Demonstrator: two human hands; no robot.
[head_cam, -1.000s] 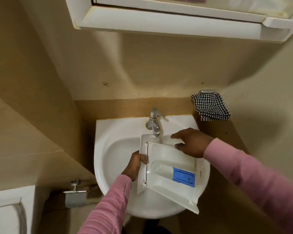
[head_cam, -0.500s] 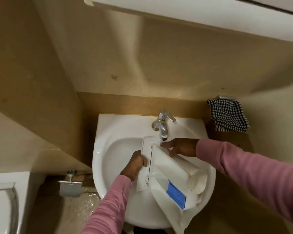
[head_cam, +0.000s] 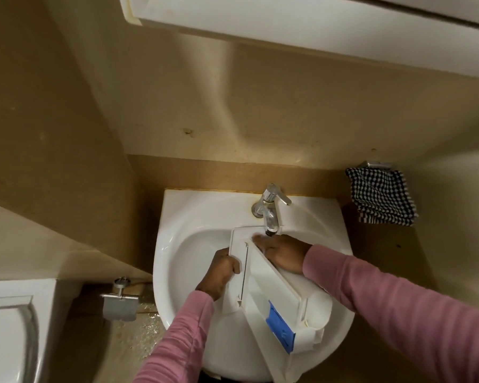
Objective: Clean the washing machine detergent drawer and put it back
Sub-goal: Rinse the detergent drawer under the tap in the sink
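Observation:
The white detergent drawer (head_cam: 271, 294), with a blue insert (head_cam: 280, 326), is tipped on its side over the white basin (head_cam: 188, 244). Its front panel faces left and its far corner lies just under the chrome tap (head_cam: 270, 210). My left hand (head_cam: 220, 270) grips the left edge of the front panel, fingers curled round it. My right hand (head_cam: 281, 251) lies with straight fingers on the drawer's upper side wall, fingertips below the tap spout. Whether water is running cannot be told.
A black-and-white checked cloth (head_cam: 380, 196) hangs on a wall hook at the right. A metal paper-roll holder (head_cam: 119, 302) is on the wall at lower left, beside a white toilet (head_cam: 9, 335). A white cabinet (head_cam: 302, 20) hangs overhead. The floor looks wet.
The drawer has been rolled from open side up onto its side. My right hand moved from its back edge to the top side near the spout. My head view tipped downward.

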